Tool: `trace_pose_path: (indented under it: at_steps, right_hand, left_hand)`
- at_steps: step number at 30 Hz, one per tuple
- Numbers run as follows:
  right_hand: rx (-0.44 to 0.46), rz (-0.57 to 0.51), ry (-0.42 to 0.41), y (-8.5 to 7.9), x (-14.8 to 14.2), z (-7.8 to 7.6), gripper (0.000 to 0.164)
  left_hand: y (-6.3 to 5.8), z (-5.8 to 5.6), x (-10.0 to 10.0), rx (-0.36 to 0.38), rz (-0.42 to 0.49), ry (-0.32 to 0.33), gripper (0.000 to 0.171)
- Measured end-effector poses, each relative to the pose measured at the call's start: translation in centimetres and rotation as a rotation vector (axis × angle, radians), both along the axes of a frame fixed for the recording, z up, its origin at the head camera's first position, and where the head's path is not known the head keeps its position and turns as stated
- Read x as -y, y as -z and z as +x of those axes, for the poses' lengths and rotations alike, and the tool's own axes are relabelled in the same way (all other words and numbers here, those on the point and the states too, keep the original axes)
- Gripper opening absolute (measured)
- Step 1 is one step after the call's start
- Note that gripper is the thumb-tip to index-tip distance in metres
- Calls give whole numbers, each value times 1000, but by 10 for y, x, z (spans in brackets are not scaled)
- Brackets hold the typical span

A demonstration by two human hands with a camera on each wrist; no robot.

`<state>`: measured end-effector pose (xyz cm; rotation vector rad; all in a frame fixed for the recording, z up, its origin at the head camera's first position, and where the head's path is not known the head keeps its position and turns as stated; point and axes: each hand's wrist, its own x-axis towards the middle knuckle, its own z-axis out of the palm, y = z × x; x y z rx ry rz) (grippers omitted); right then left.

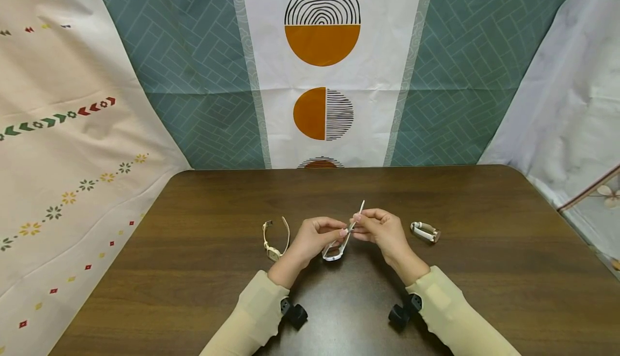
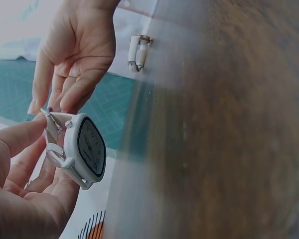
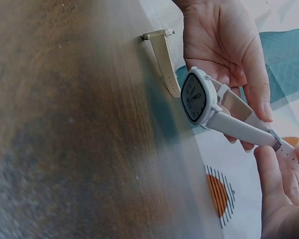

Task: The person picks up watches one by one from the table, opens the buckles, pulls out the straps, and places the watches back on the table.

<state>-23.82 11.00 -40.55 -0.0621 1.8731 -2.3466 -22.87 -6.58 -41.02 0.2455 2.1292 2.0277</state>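
Note:
Both hands hold a white wristwatch just above the table. Its rounded-square dial faces sideways in the wrist views. The strap forms a loop, with its holed end threaded through a metal buckle. My left hand pinches the strap by the buckle between thumb and fingers. My right hand pinches the strap's free end, which points up and away in the head view. Fingers partly hide the buckle in the head view.
A cream-strapped watch lies unfastened left of my left hand. To the right lies another watch with a white strap, looped. The brown wooden table meets hanging patterned cloths at its far edge.

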Motion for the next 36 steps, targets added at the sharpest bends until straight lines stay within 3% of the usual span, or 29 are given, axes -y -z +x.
trace_pose_path:
  at_steps: [19,29,32,36]
  right_hand:
    - [-22,45,-42,-2,0,2,6]
    - [-55,83,-67,-3,3,5,8]
    - [-71,85,-76,-3,4,5,9]
    - [-89,91,-74,-4,5,5,10]
  left_hand:
    - [-2,-1,4,11,-69,47,24]
    - [-6,0,3,7,-105,12,23]
    - [-8,0,2,-14,-128,23,21]
    - [-11,1,3,-114,-205,38,15]
